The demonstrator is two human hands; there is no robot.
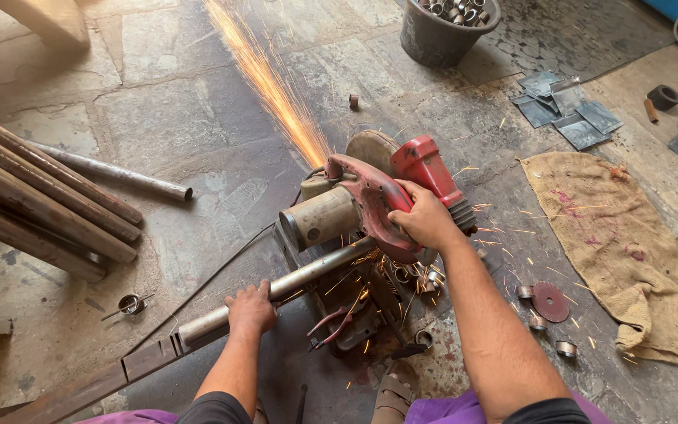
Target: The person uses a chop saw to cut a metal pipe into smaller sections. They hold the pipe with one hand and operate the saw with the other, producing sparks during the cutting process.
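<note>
Chop saw at work on a stone floor [158, 102]. Our right hand [425, 220] is clamped on the handle of the red chop saw [370, 200]; our left hand [251, 308] is closed over the metal pipe [308, 273], which lies across the saw's base under the blade. Sparks [272, 86] stream away. Cut rings [565, 348] lie near a burlap sack [621, 243].

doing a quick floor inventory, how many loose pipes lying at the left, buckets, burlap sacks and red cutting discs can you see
loose pipes: 5
bucket: 1
burlap sack: 1
red cutting disc: 1
total: 8
</note>
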